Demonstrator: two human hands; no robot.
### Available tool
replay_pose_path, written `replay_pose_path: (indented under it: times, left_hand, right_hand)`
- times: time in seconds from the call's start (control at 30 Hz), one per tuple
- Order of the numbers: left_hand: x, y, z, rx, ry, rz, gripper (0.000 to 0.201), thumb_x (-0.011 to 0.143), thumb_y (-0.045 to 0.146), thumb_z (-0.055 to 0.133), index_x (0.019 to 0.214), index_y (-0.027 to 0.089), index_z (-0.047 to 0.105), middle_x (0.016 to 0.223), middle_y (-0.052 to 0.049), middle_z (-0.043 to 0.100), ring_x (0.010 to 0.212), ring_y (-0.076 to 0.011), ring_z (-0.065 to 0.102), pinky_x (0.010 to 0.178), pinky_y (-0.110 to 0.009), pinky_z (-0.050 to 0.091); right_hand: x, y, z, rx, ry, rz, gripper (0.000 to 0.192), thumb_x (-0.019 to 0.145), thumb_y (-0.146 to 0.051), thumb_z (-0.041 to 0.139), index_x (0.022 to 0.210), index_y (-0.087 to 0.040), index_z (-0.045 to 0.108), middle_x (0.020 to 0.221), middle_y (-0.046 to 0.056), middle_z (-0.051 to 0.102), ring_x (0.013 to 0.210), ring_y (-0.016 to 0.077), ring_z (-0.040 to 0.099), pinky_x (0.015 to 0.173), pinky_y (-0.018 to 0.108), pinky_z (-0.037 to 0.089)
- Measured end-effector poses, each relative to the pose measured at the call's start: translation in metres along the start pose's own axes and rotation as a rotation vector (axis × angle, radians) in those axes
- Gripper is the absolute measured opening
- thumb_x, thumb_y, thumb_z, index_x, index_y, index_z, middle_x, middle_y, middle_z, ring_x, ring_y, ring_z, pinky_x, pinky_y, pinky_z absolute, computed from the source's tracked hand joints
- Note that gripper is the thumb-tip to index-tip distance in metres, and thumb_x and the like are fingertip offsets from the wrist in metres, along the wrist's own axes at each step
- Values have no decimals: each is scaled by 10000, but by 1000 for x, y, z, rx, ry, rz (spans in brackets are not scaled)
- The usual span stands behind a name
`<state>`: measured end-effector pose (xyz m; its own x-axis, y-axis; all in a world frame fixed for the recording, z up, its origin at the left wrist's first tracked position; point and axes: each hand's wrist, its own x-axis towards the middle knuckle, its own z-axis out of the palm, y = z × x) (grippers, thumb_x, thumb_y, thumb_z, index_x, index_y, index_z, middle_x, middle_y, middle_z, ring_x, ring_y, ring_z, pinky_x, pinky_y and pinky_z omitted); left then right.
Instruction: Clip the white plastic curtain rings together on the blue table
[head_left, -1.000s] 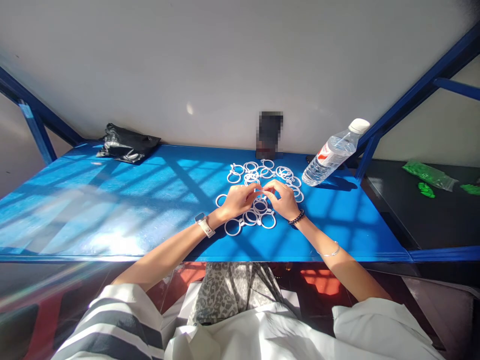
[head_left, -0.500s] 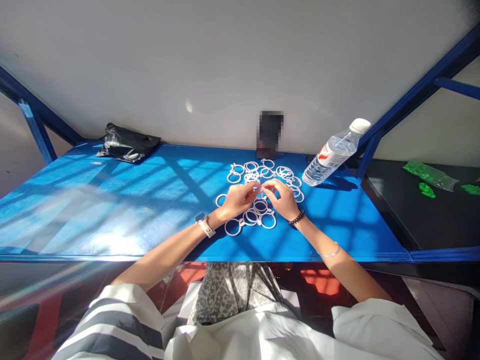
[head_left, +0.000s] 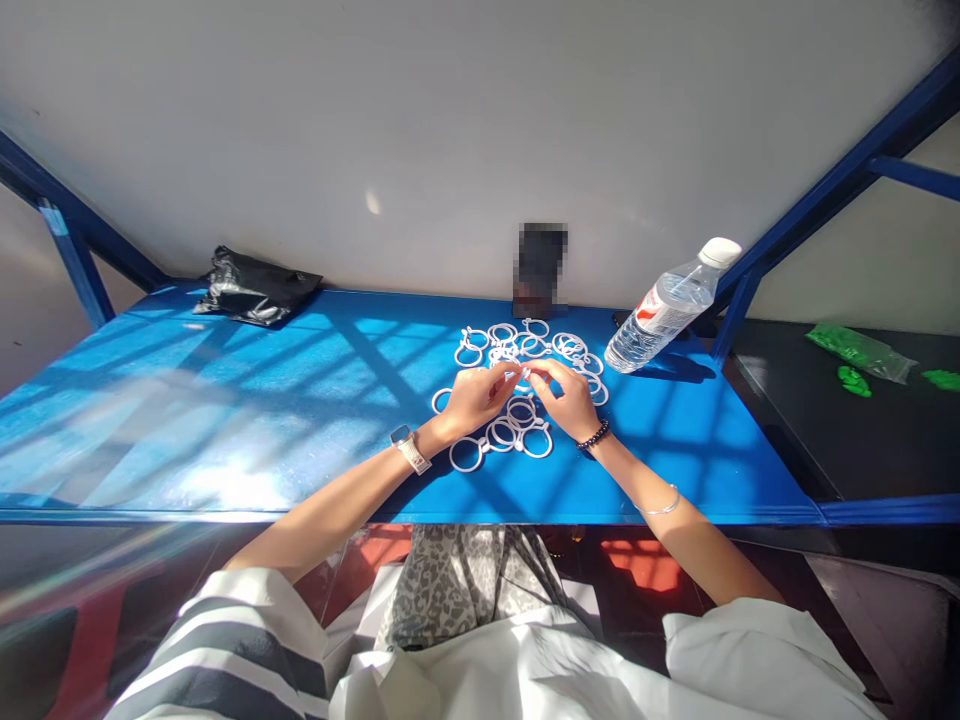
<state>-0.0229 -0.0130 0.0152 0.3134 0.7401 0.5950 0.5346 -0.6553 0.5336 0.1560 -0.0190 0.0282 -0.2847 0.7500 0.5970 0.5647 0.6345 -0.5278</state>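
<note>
We see both hands meeting over the middle of the blue bench point(head_left: 225, 400), fingertips drawn together in a narrow pinch on a small white ring point(head_left: 523, 374) held just above the surface; whether both hands grip it firmly or one only steadies it, we cannot tell. The left hand point(head_left: 480, 398) comes in from seven o'clock, the right hand point(head_left: 571, 400) from five o'clock, so we judge the piece is kept close in front for fine finger work. More white rings are scattered at twelve o'clock beyond the fingers point(head_left: 525, 345), and a linked cluster of rings point(head_left: 504, 438) lies at six o'clock, under the wrists, within easy reach. A water bottle point(head_left: 664, 307) leans at two o'clock, apart from the rings. A black bag point(head_left: 255, 287) rests at ten o'clock, well apart, near the wall.
</note>
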Motion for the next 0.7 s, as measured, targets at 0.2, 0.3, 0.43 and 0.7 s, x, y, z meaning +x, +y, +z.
replay_pose_path:
  times: [0.2, 0.3, 0.43, 0.7]
  left_hand:
    - [0, 0, 1, 0, 2, 5, 272, 948, 357, 455, 960, 178, 659, 510, 43, 531, 427, -69, 444, 484, -190, 308]
    - [0, -1, 1, -5, -11, -2, 268, 948, 347, 453, 964, 172, 656, 520, 40, 534, 436, -67, 445, 489, -189, 308]
    - [0, -1, 1, -5, -24, -15, 265, 947, 347, 457, 959, 172, 656, 531, 38, 536, 445, -66, 445, 492, -190, 308]
    - [0, 0, 1, -9, -27, -23, 239, 940, 312, 457, 955, 174, 652, 521, 45, 526, 442, -67, 438, 490, -192, 304]
  right_hand:
    - [0, 1, 0, -11, -6, -9, 207, 931, -267, 496, 1012, -221, 680, 990, 50, 736, 863, 201, 692, 727, 330, 574]
    - [0, 2, 0, -10, -1, -10, 211, 925, -256, 502, 1043, -226, 675, 1010, 49, 732, 852, 198, 691, 721, 332, 575]
    - [0, 1, 0, -1, 11, -18, 175, 917, -249, 520, 1005, -217, 668, 978, 51, 732, 816, 189, 686, 701, 321, 569]
    - [-1, 0, 1, 24, 26, 0, 111, 906, -294, 558, 910, -211, 630, 836, 38, 712, 711, 173, 662, 632, 301, 546]
